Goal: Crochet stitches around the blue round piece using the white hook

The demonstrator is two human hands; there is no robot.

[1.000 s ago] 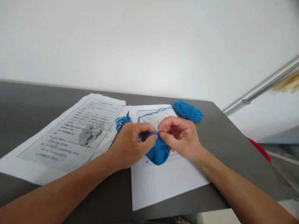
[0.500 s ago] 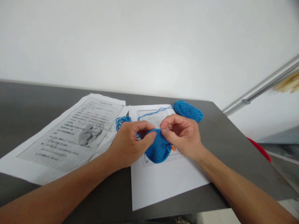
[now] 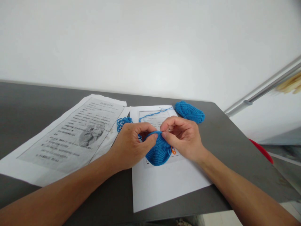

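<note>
Between my two hands is a round blue crochet piece (image 3: 158, 152), its rings of stitches facing me. My left hand (image 3: 131, 142) pinches its upper left edge between thumb and fingers. At the top right edge, the thumb and forefinger of my right hand (image 3: 184, 136) close on the rim. An orange stitch marker (image 3: 173, 150) hangs at the piece's right side, close to my right hand. Blue yarn (image 3: 156, 113) trails behind my hands toward a blue yarn ball (image 3: 190, 112). Loose yarn loops (image 3: 123, 122) lie beyond my left hand.
Under my hands lies a printed sheet (image 3: 150, 191) on the dark table (image 3: 235, 138). A larger printed sheet (image 3: 58, 138) with a dark picture is on the left. The white wall (image 3: 141, 47) stands behind, and something red (image 3: 261, 150) shows past the right edge.
The crochet piece has tilted and shifted slightly left and down at its lower edge. The orange marker has moved a little left and down. Both hands keep nearly the same place.
</note>
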